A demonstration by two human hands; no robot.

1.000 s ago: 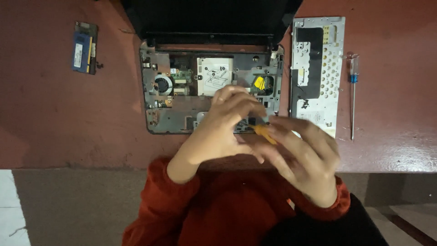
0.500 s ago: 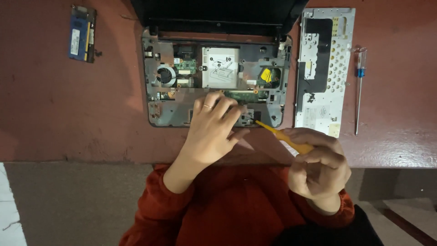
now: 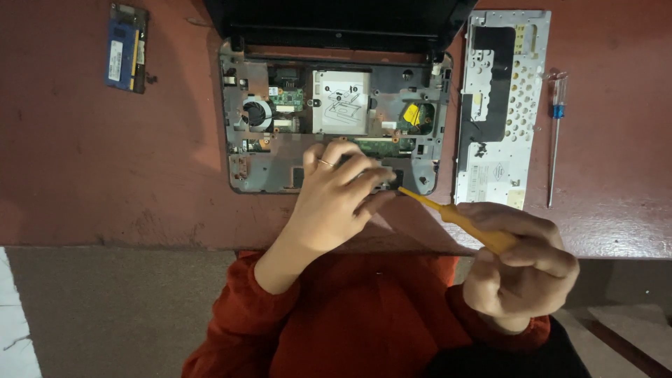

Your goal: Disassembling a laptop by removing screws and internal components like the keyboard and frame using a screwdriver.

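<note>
An opened laptop base (image 3: 266,168) lies on the reddish table, its fan (image 3: 257,113), boards and a white plate (image 3: 339,101) exposed. My left hand (image 3: 336,199) rests on the base's front edge, fingers curled down onto the lower middle part; whether it pinches anything is hidden. My right hand (image 3: 521,269) is closed around the handle of an orange screwdriver (image 3: 458,218). The tool's tip points up-left and touches the base's front right corner, just beside my left fingertips.
The removed keyboard (image 3: 500,105) lies face down to the right of the base. A blue-handled screwdriver (image 3: 555,136) lies further right. A blue memory module (image 3: 124,47) sits at the far left. The dark screen lid (image 3: 336,21) stands behind. The table's front edge (image 3: 140,245) runs close to my body.
My right hand pulled back to the right and down, away from the left, so the orange screwdriver shows in full. My left hand stayed on the laptop's front edge.
</note>
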